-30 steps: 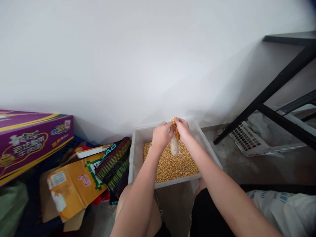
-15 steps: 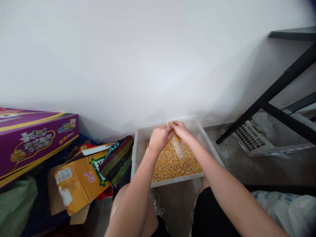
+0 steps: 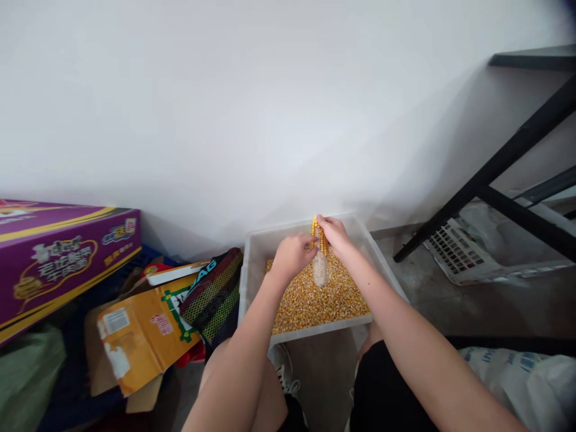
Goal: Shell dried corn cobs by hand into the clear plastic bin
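A partly stripped corn cob [image 3: 320, 271] is held over a translucent plastic bin. Its lower end is bare and pale, while rows of yellow kernels still cover the upper part. My right hand [image 3: 333, 234] is closed around the upper right side of the cob. From the left, my left hand [image 3: 293, 257] has its fingers curled against the cob's kernel rows, thumb and fingertips on it. Loose corn kernels [image 3: 315, 309] spread over the floor of the bin [image 3: 389, 276] below both hands.
Left of the bin lie a mesh bag [image 3: 213, 294], a torn yellow carton [image 3: 139, 336] and a large purple box [image 3: 67, 258]. A black metal frame [image 3: 450, 207] and a white plastic basket [image 3: 459, 255] stand right. A white sack [image 3: 526, 378] lies lower right. The wall rises behind.
My left hand has drawn slightly down and away from the cob's top. The cob now stands more upright, showing more of its kernels and a bare strip between them.
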{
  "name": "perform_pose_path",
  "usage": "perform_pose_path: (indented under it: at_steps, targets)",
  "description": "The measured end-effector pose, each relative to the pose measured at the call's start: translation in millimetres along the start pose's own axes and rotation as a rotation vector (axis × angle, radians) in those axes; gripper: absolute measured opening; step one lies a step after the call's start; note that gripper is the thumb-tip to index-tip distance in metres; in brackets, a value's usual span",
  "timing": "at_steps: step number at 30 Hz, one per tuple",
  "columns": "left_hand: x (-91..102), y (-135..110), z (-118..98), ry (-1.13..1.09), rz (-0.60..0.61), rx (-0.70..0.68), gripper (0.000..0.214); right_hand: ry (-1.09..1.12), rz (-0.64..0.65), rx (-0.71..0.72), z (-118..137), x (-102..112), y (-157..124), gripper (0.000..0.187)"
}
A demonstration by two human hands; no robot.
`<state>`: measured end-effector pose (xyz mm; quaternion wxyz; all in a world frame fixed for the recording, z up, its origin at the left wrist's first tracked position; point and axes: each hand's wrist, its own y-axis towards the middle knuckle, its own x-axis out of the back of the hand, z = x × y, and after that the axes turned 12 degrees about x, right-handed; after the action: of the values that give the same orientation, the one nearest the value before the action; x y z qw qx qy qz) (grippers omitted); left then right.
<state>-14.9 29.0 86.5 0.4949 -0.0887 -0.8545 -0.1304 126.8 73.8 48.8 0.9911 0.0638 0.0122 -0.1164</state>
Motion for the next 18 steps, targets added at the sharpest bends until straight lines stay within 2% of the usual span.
perform_pose_path:
  at_steps: [7,10,13,15,18]
  targets:
    - [-5.1,1,-5,0.11,-0.009,0.046,0.017,0.024,-0.069,-0.022,0,-2,0,0.035]
    - [-4.1,2,1,0.091,-0.06,0.139,0.017,0.07,-0.111,-0.084,4,1,2,0.031]
    - [-3.8,5,7,-0.02,-0.103,0.245,0.019,0.151,-0.136,-0.181,11,2,1,0.024]
    - [-4.7,7,7,-0.138,-0.097,0.311,0.03,0.217,-0.13,-0.246,17,0,-1,0.02]
    - [-7.2,9,1,-0.271,-0.024,0.37,0.054,0.3,-0.091,-0.284,26,-5,-7,0.017]
